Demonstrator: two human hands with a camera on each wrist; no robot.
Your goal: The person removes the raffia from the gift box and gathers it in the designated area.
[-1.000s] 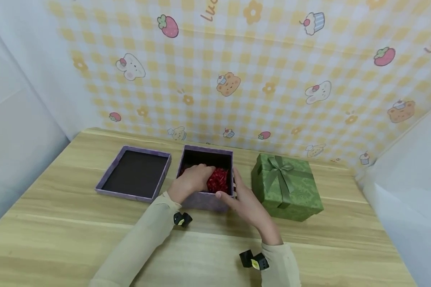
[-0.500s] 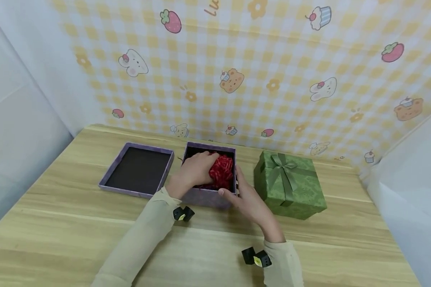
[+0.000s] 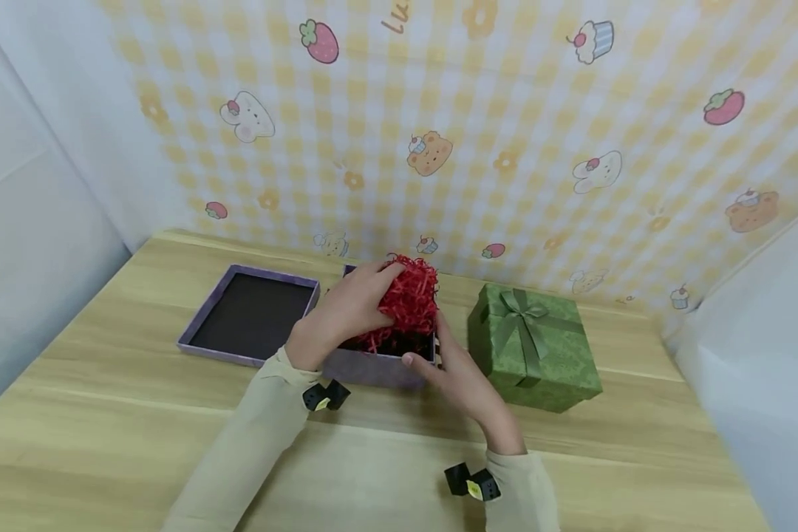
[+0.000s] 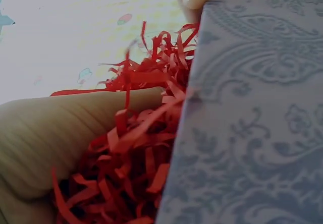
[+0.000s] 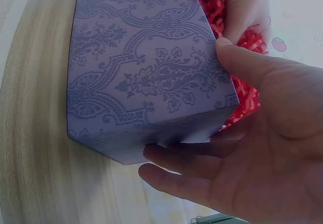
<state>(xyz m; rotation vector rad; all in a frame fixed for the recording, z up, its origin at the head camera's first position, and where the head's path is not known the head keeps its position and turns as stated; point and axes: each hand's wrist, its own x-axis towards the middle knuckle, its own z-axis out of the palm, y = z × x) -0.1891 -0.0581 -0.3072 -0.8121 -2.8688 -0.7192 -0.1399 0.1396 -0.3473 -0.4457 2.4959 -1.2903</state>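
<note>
Red shredded paper [image 3: 412,299] bulges above the rim of the purple patterned box [image 3: 372,369]. My left hand [image 3: 346,307] holds a clump of it from the left, thumb nearer me and fingers on the far side. Some strands still lie inside the box, whose floor is mostly hidden. With my right hand [image 3: 462,377] I hold the box at its near right corner. In the right wrist view the thumb [image 5: 242,60] rests at the top edge, and the other fingers lie along the side wall.
A purple-rimmed lid [image 3: 249,318] with a black inside lies upturned left of the box. To the right stands a closed green gift box [image 3: 535,347] with a ribbon bow. Behind the wooden table [image 3: 372,465] hangs a yellow checked cloth [image 3: 372,148].
My left hand has risen from inside the box, bringing the clump of red shredded paper up above the rim. The right hand has stayed at the box's corner.
</note>
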